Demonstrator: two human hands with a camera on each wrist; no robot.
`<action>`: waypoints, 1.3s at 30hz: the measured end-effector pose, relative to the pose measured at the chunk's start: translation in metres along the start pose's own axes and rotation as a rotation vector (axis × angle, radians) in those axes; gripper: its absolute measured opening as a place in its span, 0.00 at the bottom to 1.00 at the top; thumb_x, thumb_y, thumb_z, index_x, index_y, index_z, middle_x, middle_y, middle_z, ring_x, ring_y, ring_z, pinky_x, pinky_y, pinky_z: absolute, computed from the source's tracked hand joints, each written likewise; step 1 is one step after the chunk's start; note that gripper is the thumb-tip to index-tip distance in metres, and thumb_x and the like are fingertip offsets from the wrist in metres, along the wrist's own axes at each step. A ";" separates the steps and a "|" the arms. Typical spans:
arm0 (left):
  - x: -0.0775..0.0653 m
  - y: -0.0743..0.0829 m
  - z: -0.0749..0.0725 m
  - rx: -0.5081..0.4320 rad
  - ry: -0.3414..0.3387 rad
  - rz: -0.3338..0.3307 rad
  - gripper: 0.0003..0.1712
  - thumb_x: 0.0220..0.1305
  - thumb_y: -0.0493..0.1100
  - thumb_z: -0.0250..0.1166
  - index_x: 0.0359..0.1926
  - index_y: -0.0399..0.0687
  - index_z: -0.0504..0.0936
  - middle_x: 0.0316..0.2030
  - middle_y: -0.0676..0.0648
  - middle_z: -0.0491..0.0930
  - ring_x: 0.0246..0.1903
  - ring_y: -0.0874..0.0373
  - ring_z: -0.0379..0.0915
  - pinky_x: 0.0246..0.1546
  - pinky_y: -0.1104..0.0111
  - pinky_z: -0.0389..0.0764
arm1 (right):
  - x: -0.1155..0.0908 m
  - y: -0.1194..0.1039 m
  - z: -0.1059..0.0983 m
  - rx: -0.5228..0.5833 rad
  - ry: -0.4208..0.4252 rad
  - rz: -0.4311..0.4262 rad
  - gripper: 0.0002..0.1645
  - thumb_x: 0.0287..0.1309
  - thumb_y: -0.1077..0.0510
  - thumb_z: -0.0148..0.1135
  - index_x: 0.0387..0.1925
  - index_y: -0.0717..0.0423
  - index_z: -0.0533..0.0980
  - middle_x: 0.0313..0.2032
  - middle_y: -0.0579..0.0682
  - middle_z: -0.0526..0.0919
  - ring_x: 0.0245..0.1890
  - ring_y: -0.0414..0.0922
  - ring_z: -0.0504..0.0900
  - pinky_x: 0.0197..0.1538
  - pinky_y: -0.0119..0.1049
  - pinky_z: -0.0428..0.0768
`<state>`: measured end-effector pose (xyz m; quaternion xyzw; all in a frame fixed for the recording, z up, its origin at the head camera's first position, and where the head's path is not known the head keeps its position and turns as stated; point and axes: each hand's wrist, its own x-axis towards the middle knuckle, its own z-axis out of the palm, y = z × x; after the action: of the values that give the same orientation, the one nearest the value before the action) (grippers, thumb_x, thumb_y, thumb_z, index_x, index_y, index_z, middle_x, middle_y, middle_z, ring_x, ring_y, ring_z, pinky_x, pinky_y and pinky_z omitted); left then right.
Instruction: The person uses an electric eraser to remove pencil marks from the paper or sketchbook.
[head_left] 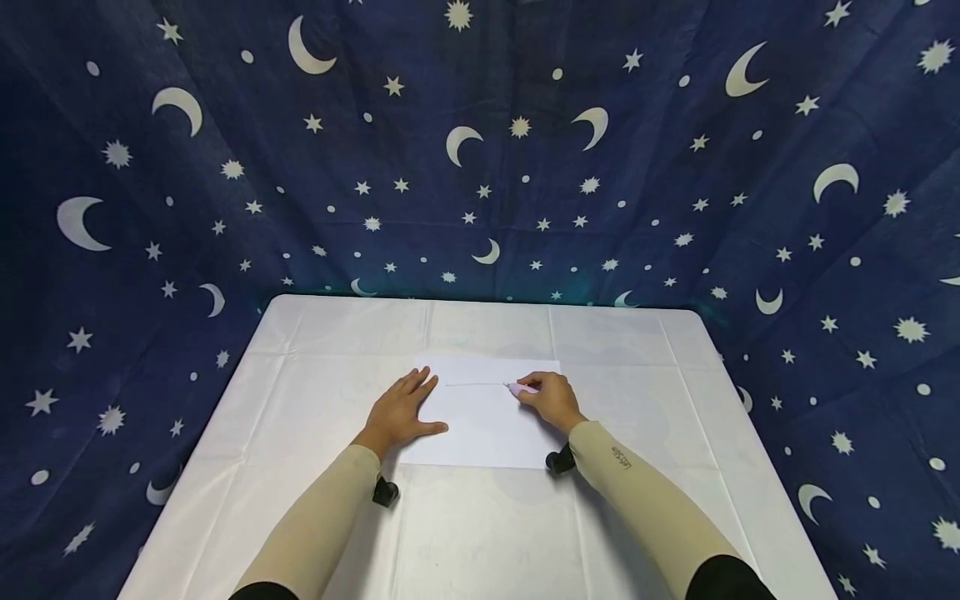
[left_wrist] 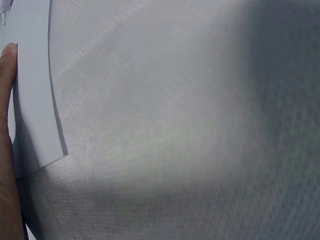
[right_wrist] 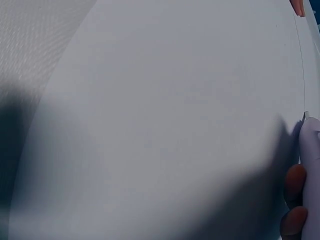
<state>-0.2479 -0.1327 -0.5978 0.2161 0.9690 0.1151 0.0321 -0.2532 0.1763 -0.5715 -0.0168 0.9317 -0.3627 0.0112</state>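
A white sheet of paper (head_left: pixel 472 433) lies on the table. My left hand (head_left: pixel 405 408) rests on its left side with the fingers spread and the thumb pointing right. In the left wrist view the thumb (left_wrist: pixel 7 65) lies over the paper's edge. My right hand (head_left: pixel 551 398) pinches a lavender utility knife (head_left: pixel 522 389) at the paper's upper right. Its short metallic tip (right_wrist: pixel 305 116) meets the sheet at the end of a thin line (head_left: pixel 472 384), which runs left towards my left hand. Whether that line is a slit or a mark, I cannot tell.
A white cloth with fold creases covers the table (head_left: pixel 480 533). Behind and beside it hangs a dark blue curtain (head_left: pixel 420 100) with moons and stars. Small black wrist cameras sit under the left wrist (head_left: pixel 386 492) and the right wrist (head_left: pixel 558 461).
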 end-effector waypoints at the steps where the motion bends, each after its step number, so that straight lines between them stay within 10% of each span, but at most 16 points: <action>1: 0.000 0.000 0.000 -0.003 -0.001 -0.001 0.59 0.37 0.83 0.48 0.68 0.57 0.54 0.68 0.52 0.47 0.67 0.54 0.39 0.64 0.59 0.47 | 0.000 0.000 0.000 -0.001 0.001 -0.001 0.12 0.44 0.51 0.69 0.34 0.47 0.83 0.33 0.43 0.82 0.37 0.43 0.76 0.43 0.39 0.73; 39: 0.002 0.000 0.002 0.040 -0.013 -0.023 0.60 0.37 0.84 0.45 0.69 0.59 0.52 0.68 0.54 0.45 0.67 0.57 0.36 0.64 0.61 0.45 | 0.001 0.001 -0.003 -0.015 -0.011 0.015 0.12 0.44 0.50 0.69 0.34 0.46 0.83 0.33 0.43 0.82 0.36 0.42 0.76 0.42 0.39 0.74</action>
<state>-0.2495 -0.1312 -0.6001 0.2062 0.9733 0.0939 0.0354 -0.2547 0.1794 -0.5700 -0.0121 0.9345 -0.3553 0.0190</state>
